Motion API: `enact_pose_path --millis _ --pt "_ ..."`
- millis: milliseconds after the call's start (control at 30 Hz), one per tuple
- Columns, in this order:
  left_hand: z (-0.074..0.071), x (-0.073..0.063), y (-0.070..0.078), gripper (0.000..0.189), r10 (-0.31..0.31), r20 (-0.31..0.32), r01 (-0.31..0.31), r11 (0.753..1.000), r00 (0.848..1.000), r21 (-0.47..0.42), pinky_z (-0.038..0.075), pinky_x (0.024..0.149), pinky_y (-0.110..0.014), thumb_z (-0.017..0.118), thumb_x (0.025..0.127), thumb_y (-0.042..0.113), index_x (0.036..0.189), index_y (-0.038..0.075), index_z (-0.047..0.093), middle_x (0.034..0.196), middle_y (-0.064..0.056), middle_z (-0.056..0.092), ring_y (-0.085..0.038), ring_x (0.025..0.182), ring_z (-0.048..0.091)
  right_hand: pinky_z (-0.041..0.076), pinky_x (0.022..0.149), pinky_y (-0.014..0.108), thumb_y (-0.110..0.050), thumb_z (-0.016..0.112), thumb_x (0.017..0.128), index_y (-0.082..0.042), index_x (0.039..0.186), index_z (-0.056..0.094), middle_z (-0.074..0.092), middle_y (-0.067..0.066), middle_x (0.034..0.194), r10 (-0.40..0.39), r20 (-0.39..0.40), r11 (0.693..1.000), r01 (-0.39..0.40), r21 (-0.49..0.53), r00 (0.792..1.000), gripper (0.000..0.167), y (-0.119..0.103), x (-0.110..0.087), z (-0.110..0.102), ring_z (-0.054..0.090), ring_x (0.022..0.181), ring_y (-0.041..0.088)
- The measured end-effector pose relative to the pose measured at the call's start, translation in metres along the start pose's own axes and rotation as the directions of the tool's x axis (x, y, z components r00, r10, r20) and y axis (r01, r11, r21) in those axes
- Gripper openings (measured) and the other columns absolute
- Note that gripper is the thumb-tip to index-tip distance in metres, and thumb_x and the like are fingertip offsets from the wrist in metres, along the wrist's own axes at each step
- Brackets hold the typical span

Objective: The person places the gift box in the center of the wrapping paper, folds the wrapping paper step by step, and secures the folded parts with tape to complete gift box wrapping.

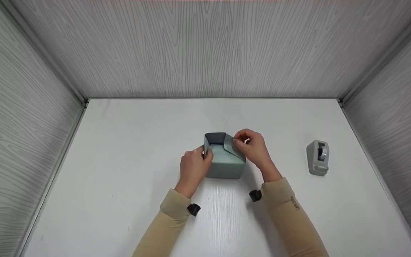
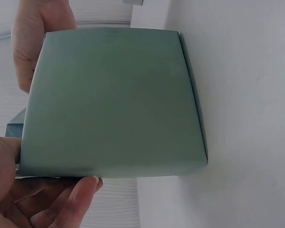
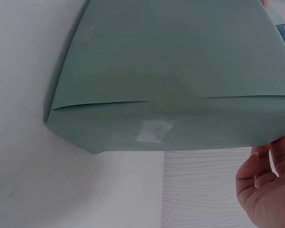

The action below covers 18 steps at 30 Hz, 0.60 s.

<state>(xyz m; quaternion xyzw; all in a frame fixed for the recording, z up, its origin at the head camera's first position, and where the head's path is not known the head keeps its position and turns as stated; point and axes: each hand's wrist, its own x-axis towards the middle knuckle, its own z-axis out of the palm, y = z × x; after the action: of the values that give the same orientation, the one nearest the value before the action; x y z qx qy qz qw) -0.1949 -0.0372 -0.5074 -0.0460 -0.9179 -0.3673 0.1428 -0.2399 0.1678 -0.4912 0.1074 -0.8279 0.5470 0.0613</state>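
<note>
A green paper box (image 1: 226, 169) stands on the table in the middle of the head view, with a dark gap and folded flaps at its top. My left hand (image 1: 195, 165) holds its left flap, thumb on the near side and fingers outside. On the other side, my right hand (image 1: 253, 144) pinches the edge of the right flap (image 1: 231, 145) between thumb and fingers. One face of the box (image 2: 114, 99) fills much of the left wrist view. In the right wrist view, a piece of clear tape (image 3: 154, 131) lies on the box's side below a paper seam.
To the right on the white table (image 1: 120, 150) stands a grey tape dispenser (image 1: 318, 158) with a roll in it. Grey wood-grain panels (image 1: 205, 50) rise at the back and both sides. Small black wrist cameras (image 1: 193, 209) are on both sleeves.
</note>
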Motion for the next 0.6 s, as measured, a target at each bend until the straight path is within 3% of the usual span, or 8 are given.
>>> enact_pose_path --millis 233,600 --pt "0.001 -0.001 0.0 0.027 -0.001 0.002 0.001 1.0 1.0 0.011 0.035 0.045 -0.027 0.059 0.095 0.025 0.087 0.003 0.074 0.059 -0.001 0.062 -0.009 0.049 0.044 0.04 0.063 0.026 -0.001 0.067 0.088 -0.01 0.087 0.069 0.063 0.003 0.081 -0.036 -0.006 0.999 0.036 -0.009 0.999 0.009 -0.003 0.0 0.002 0.053 0.076 0.019" --pt "0.001 -0.001 0.0 0.028 -0.009 0.007 0.009 1.0 1.0 0.007 0.035 0.046 -0.028 0.059 0.095 0.027 0.087 0.004 0.074 0.06 -0.001 0.062 -0.01 0.05 0.045 0.04 0.064 0.026 0.0 0.067 0.087 -0.005 0.089 0.069 0.062 0.005 0.082 -0.052 -0.01 0.999 0.052 0.001 0.999 0.006 -0.015 0.002 0.005 0.052 0.076 0.019"
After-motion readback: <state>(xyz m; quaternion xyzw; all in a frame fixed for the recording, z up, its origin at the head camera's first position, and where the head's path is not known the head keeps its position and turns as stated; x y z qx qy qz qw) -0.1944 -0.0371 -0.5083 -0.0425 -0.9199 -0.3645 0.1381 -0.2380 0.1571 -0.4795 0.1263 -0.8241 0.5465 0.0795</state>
